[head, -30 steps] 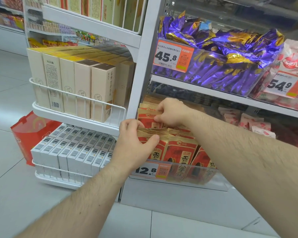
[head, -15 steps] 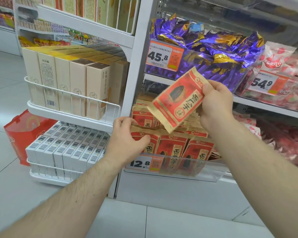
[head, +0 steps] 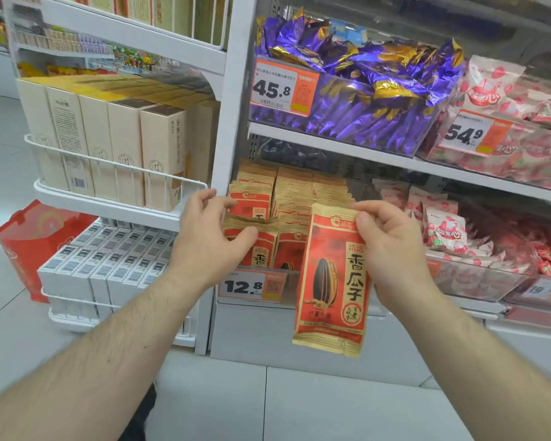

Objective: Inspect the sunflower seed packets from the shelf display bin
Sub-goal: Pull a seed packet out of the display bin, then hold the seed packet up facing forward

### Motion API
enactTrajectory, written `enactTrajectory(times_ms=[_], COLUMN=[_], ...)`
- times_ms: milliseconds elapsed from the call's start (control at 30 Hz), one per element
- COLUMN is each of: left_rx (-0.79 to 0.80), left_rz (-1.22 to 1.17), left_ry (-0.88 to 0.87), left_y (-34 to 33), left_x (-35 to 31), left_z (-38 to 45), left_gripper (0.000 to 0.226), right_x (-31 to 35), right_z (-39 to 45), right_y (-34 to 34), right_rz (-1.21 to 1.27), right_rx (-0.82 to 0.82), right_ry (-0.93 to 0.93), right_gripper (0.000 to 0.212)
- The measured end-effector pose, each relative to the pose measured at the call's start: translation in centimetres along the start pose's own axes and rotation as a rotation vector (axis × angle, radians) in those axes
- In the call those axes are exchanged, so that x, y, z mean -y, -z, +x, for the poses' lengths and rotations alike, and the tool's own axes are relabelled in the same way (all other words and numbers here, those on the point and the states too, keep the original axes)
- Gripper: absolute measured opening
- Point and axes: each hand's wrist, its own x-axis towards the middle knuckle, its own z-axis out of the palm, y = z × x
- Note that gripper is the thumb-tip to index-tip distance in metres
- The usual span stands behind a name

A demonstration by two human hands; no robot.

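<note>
My right hand [head: 392, 249] pinches the top right corner of a red and gold sunflower seed packet [head: 330, 281], which hangs upright with its printed front toward me, in front of the display bin. The clear bin [head: 287, 294] on the lower shelf holds several more of the same packets [head: 268, 198] standing in rows, with a 12.8 price tag on its front. My left hand [head: 209, 243] grips the tops of the front left packets in the bin, thumb in front and fingers behind.
Above the bin is a bin of purple wrapped sweets [head: 363, 90] tagged 45.8. Pink snack bags [head: 503, 122] fill bins to the right. A white wire rack [head: 115, 173] to the left holds beige boxes and white boxes [head: 109, 262]; a red bag [head: 29, 243] stands on the floor.
My right hand drew one packet out of the bin, lifted it tilted, then lowered it upright in front of the bin. My left hand stayed on the front packets.
</note>
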Motion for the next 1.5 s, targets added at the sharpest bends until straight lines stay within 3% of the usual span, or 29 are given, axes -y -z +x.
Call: enactTrajectory(times_ms=[167,367,433,533,667,733,933,1500], left_rx=[-0.139,-0.16,-0.043,0.222,0.685,0.822,0.859,0.881], left_rz=[0.05,0.07,0.001,-0.12,-0.226,-0.269,-0.403,-0.576], left_ry=[-0.279,-0.578,-0.535,-0.302,-0.002,0.076,0.22,0.296], left_y=[-0.4,-2.4,-3.3,-4.9,-7.3,-8.2,-9.2,-8.2], left_x=[-2.4,-5.2,-5.6,-6.2,-6.1,-6.3,-6.9,-6.6], left_z=[-1.2,-3.2,-3.8,-5.0,-5.8,-6.2,-6.6,-6.6], left_gripper=[0.048,0.03,0.021,0.015,0.038,0.041,0.041,0.031], right_x=[-1.1,-2.3,-2.8,-3.4,-3.9,-4.0,-4.3,-4.3], right_z=[-1.2,-1.5,-1.6,-1.7,-1.6,-1.6,-1.6,-2.4], right_y=[1.3,3.6,4.2,4.9,5.7,6.0,7.0,7.9], right_rz=[-0.03,-0.009,0.003,0.027,0.024,0.025,0.002,0.06], right_rx=[0.01,-0.029,-0.045,-0.05,-0.07,-0.067,-0.006,0.067], right_ry=[-0.044,-0.059,-0.064,-0.075,-0.064,-0.061,-0.069,-0.164], right_gripper=[0.024,0.024,0.024,0.025,0.024,0.024,0.029,0.019])
